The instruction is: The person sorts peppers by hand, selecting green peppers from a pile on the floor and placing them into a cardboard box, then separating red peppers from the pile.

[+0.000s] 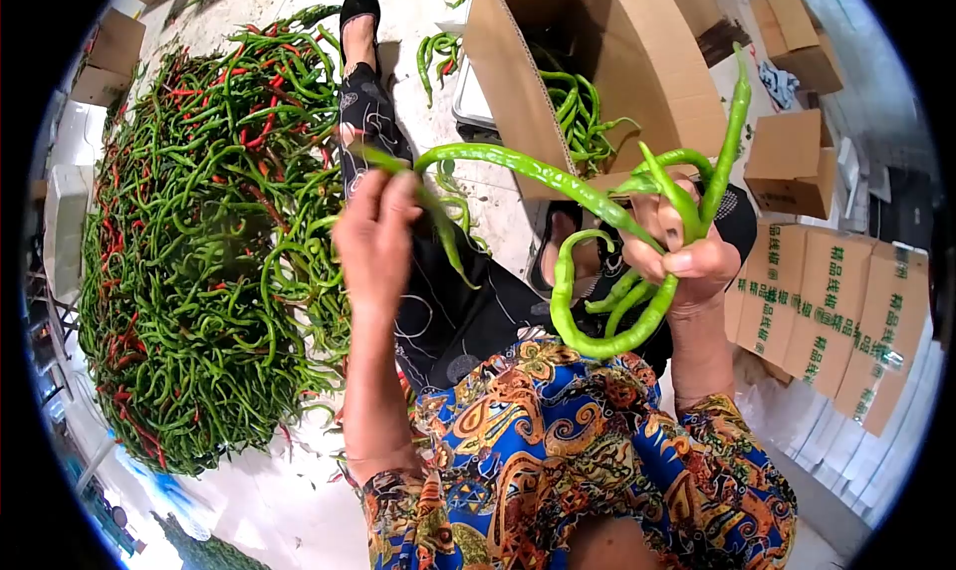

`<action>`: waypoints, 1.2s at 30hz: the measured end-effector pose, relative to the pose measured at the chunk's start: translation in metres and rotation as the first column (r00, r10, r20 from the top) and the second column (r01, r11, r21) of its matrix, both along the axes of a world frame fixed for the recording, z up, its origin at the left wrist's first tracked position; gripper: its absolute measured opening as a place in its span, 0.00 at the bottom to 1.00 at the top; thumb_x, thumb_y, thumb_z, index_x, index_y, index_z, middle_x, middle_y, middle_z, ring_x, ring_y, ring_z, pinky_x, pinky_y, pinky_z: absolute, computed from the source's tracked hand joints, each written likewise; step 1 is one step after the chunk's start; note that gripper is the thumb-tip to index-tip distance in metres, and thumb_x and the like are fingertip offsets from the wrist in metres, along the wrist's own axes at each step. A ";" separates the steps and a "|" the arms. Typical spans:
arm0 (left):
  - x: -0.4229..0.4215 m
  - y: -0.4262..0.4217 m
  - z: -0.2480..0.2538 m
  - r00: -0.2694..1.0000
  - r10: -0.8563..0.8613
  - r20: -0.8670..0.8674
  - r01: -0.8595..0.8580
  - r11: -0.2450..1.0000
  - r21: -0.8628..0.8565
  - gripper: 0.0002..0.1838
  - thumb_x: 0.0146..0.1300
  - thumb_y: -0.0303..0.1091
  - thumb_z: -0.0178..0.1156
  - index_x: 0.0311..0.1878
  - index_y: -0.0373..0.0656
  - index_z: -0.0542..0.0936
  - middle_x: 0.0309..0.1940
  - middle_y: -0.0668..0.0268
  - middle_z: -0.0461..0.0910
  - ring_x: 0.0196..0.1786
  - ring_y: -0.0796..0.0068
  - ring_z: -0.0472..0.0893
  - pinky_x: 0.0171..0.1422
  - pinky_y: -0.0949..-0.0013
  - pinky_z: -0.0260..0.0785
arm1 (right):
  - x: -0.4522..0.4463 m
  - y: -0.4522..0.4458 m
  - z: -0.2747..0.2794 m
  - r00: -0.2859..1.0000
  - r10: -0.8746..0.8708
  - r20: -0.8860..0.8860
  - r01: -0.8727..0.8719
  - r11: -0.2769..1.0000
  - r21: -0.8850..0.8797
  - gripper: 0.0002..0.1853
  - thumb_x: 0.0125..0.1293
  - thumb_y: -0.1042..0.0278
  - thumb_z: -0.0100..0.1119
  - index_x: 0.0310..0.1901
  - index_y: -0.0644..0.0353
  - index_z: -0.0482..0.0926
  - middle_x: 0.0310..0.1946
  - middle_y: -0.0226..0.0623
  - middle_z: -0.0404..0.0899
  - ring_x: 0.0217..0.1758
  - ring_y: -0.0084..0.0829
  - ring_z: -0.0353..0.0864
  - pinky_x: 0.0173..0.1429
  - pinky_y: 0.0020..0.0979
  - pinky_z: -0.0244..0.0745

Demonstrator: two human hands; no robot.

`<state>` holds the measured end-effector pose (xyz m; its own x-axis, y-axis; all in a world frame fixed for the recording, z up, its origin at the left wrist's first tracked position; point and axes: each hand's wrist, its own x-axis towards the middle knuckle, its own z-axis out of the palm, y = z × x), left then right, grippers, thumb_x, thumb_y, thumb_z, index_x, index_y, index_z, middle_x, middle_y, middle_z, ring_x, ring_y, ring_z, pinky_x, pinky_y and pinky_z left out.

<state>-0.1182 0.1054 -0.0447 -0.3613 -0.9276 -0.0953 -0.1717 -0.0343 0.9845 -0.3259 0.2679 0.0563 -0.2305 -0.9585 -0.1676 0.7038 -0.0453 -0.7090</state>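
Note:
My right hand (pixel 687 246) is closed around a bunch of long, curled green chilies (pixel 597 346), their ends sticking out above and below the fist. A separate green chili (pixel 438 222), blurred by motion, is pinched in my left hand (pixel 373 222), over my patterned black trousers. Behind my right hand stands an open cardboard box (pixel 518 102) with more green chilies (pixel 573 102) inside. To the left of my left hand spreads a big heap of green and red chilies (pixel 199 241) on the floor.
Flattened or stacked printed cartons (pixel 827 301) stand at the right. Smaller open boxes (pixel 792 162) are behind them. A few chilies (pixel 433 62) lie on the floor beside the open box. My legs (pixel 373 112) stretch between heap and box.

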 end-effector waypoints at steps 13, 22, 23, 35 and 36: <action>-0.065 0.039 0.022 0.478 0.312 -0.821 0.560 0.612 0.559 0.13 0.70 0.38 0.56 0.50 0.40 0.74 0.41 0.61 0.81 0.46 0.68 0.82 0.53 0.62 0.76 | 0.001 0.022 -0.018 0.993 0.107 0.045 -0.113 0.974 0.195 0.31 0.40 0.75 0.62 0.52 0.65 0.68 0.32 0.32 0.68 0.28 0.26 0.67 0.33 0.29 0.66; -0.079 0.056 0.055 0.581 0.157 -0.799 0.522 0.681 0.514 0.21 0.66 0.32 0.53 0.61 0.36 0.68 0.48 0.56 0.80 0.48 0.64 0.79 0.57 0.61 0.71 | 0.003 0.023 -0.038 0.999 0.050 0.003 -0.048 0.948 0.314 0.17 0.47 0.72 0.63 0.41 0.62 0.73 0.32 0.30 0.73 0.29 0.22 0.71 0.36 0.23 0.67; -0.079 0.058 0.055 0.609 0.150 -0.779 0.493 0.697 0.520 0.20 0.68 0.31 0.54 0.61 0.36 0.69 0.47 0.57 0.80 0.46 0.67 0.80 0.55 0.64 0.72 | 0.003 0.027 -0.044 0.997 0.059 -0.040 -0.041 0.934 0.356 0.38 0.45 0.71 0.64 0.62 0.68 0.67 0.35 0.28 0.72 0.35 0.20 0.71 0.39 0.21 0.68; -0.071 0.052 0.052 0.816 0.102 -0.569 0.177 0.893 0.413 0.14 0.63 0.30 0.64 0.49 0.35 0.76 0.36 0.64 0.82 0.37 0.76 0.81 0.38 0.76 0.71 | -0.005 0.036 -0.022 0.972 0.132 -0.196 -0.044 0.915 0.400 0.20 0.57 0.69 0.62 0.49 0.71 0.74 0.31 0.39 0.80 0.30 0.22 0.77 0.33 0.20 0.66; -0.070 0.050 0.050 0.815 0.120 -0.567 0.160 0.893 0.420 0.13 0.63 0.30 0.64 0.49 0.36 0.76 0.36 0.64 0.82 0.36 0.77 0.81 0.38 0.76 0.70 | -0.004 0.037 -0.018 0.969 0.121 -0.215 -0.020 0.908 0.419 0.21 0.58 0.69 0.62 0.50 0.71 0.73 0.32 0.40 0.81 0.30 0.23 0.78 0.34 0.20 0.69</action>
<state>-0.1883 0.1556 0.0055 -0.4964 -0.8307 -0.2523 0.4024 -0.4776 0.7810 -0.3304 0.3045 0.0382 -0.2453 -0.8309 -0.4995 0.5086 0.3283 -0.7960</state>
